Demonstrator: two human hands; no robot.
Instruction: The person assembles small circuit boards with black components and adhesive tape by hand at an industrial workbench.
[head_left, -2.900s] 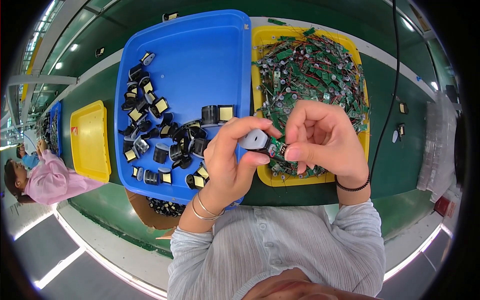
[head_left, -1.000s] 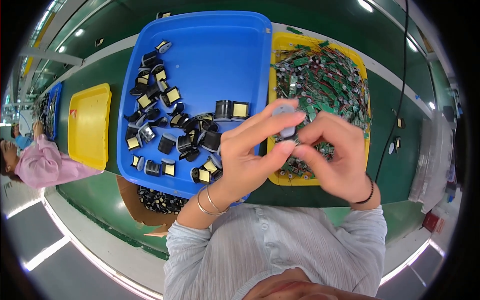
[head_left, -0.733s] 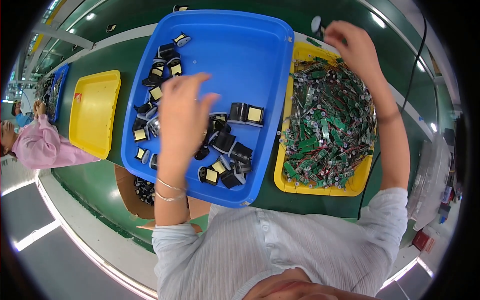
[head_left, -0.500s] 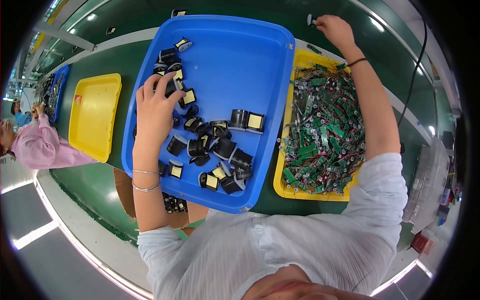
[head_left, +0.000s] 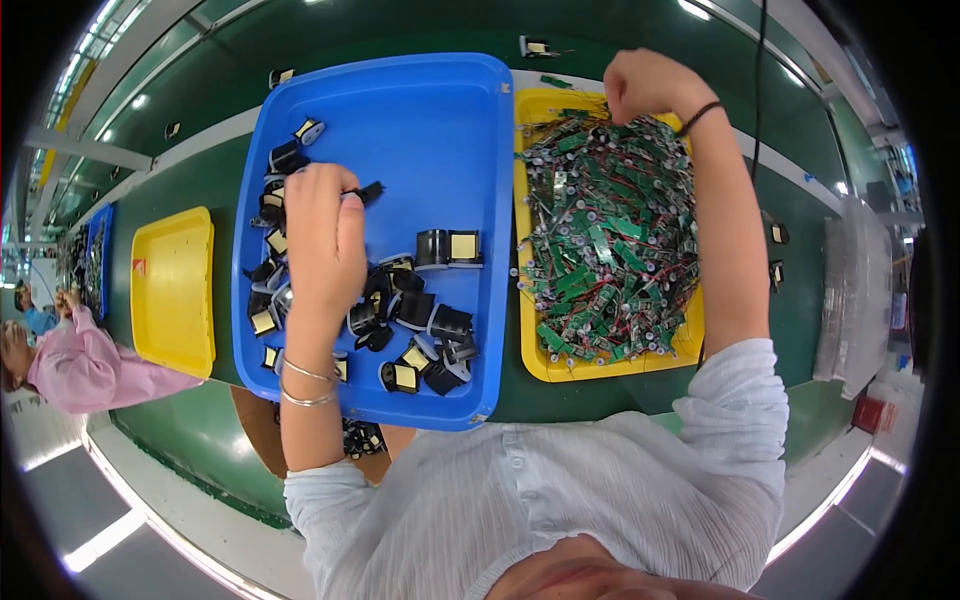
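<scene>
Extending from the sleeves of a light grey buttoned shirt [head_left: 440,500], the person's two forearms lie over two shallow trays. Below the near edge of the bench, partly hidden by the left forearm, an open cardboard box [head_left: 258,430] holds small black parts [head_left: 362,438].

The blue plastic tray [head_left: 400,130] stands in front of the left arm, which wears silver bangles [head_left: 305,385]. Black plastic housings with grey end caps and pale yellow pads lie loosely along its left side and near end; a pair of housings [head_left: 448,248] sits side by side near its right wall. The left hand [head_left: 326,225] is over the left part of this tray, thumb and fingers drawn together on a black housing [head_left: 370,193] that juts out to the right of them.

Just right of it, a yellow tray [head_left: 585,372] is heaped with green circuit boards [head_left: 610,240] bearing thin wires. The right hand [head_left: 648,84], with a black beaded bracelet [head_left: 697,118] at the wrist, is at the heap's far edge, fingers curled downward; the fingertips are hidden, so I cannot tell whether they pinch anything.

Farther out, a single housing [head_left: 536,47] lies on the green surface beyond the trays. Away to the left are another yellow tray [head_left: 175,290] and a co-worker in pink [head_left: 105,360].
</scene>
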